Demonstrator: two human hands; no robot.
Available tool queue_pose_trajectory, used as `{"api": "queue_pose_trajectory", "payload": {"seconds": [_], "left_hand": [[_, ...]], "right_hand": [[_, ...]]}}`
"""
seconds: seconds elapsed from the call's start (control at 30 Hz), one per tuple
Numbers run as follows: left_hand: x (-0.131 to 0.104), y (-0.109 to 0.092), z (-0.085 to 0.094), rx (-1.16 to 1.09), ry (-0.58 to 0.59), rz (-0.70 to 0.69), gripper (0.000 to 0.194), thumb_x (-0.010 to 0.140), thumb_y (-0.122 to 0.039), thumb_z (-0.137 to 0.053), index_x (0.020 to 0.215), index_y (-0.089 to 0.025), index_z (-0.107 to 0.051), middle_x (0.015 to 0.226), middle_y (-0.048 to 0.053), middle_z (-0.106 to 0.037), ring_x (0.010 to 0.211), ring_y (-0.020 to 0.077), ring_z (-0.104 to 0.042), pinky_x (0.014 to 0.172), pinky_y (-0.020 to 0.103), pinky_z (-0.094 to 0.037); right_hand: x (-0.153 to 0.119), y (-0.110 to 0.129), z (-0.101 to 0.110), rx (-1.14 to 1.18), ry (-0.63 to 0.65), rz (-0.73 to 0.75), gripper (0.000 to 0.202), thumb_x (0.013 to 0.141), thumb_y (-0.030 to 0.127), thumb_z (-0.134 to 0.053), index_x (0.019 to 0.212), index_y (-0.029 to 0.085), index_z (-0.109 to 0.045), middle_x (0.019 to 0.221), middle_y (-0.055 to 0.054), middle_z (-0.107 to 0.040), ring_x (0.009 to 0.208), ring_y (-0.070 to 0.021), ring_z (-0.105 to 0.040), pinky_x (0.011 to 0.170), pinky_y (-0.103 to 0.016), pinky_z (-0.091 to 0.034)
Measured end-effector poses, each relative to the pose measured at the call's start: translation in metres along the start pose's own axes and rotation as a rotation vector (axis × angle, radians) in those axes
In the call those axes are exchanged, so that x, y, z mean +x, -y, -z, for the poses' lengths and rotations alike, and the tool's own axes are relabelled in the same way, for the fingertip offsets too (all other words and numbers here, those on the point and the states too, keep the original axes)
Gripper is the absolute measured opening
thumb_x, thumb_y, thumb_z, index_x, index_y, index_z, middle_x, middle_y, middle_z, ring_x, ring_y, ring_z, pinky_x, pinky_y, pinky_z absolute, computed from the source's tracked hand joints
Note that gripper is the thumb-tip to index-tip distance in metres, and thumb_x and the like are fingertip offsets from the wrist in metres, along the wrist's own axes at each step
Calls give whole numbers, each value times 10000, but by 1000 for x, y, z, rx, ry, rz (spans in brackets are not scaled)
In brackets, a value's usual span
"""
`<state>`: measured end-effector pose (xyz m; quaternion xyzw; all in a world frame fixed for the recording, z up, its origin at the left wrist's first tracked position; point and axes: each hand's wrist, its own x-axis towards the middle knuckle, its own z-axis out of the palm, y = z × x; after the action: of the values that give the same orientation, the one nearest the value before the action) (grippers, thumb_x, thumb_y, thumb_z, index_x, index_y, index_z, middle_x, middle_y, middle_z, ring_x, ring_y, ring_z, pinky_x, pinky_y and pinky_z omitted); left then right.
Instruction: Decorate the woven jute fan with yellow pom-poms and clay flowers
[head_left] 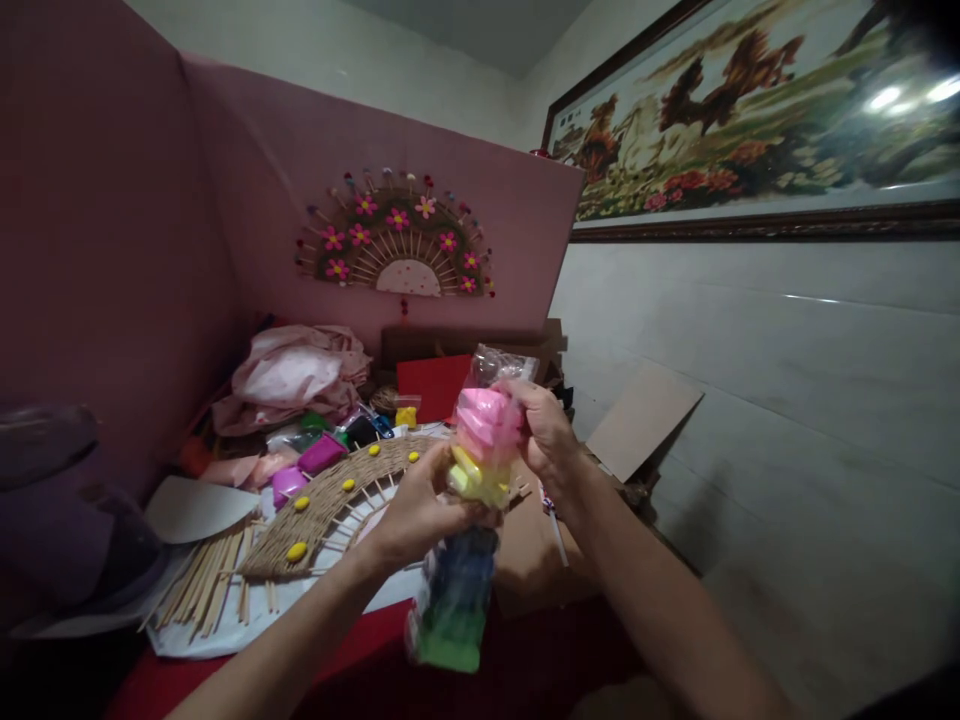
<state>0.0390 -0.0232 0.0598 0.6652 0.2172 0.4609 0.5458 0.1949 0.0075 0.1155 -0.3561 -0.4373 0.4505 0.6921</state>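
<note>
Between my hands hangs a clear plastic bag of coloured clay packs (484,425), pink at the top, yellow in the middle, dark blue and green at the bottom. The lower end is blurred. My left hand (424,505) is closed around the bag's middle, by the yellow packs. Higher up, my right hand (541,425) grips its right side beside the pink packs. Behind my left hand lies a fan-shaped piece wrapped in twine (330,500), with yellow dots along its arc and thin sticks on its inner side.
Loose wooden sticks (214,580) lie at the left front. Magenta packets (322,453) and pink cloth (296,375) are heaped behind. A finished flowered fan (405,230) hangs on the pink board. Cardboard (641,420) leans against the right wall; a purple container (60,530) stands far left.
</note>
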Motion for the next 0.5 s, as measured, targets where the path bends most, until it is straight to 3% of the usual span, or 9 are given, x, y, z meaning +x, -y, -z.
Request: {"api": "queue_pose_trajectory", "payload": {"seconds": [0.1, 0.17, 0.3, 0.5], "left_hand": [[-4, -3, 1, 172, -85, -123, 579, 626, -129, -725, 1163, -177, -516, 1135, 96, -600, 1010, 222, -575, 855, 318, -455], [-7, -2, 4, 222, -77, -177, 715, 625, -136, -736, 1271, -203, -440, 1244, 109, -546, 1076, 238, -550, 877, 321, -450], [-12, 4, 10, 248, -40, -159, 762, 569, -205, -813, 1249, -224, -469, 1162, 71, -598, 1021, 233, -569, 848, 308, -459], [-3, -6, 27, 12, 8, -79, 575, 635, -343, -783, 1163, -237, -584, 1219, 69, -591, 1081, 239, -545, 892, 312, -439]], "right_hand": [[-2, 5, 2, 84, -21, -65, 162, 587, 242, -711, 574, 164, -570, 502, 50, -552, 429, -75, -438, 436, -216, -353], [-2, 7, 3, 34, 49, -79, 173, 610, 252, -709, 566, 159, -570, 500, 51, -549, 418, -68, -423, 428, -212, -334], [-2, 5, 6, -101, 206, -163, 138, 622, 249, -705, 598, 138, -628, 535, 24, -591, 439, -70, -447, 440, -210, -336], [-10, -3, 4, 79, 23, -98, 161, 595, 280, -737, 646, 148, -660, 638, -5, -668, 562, -106, -554, 561, -231, -434]]}}
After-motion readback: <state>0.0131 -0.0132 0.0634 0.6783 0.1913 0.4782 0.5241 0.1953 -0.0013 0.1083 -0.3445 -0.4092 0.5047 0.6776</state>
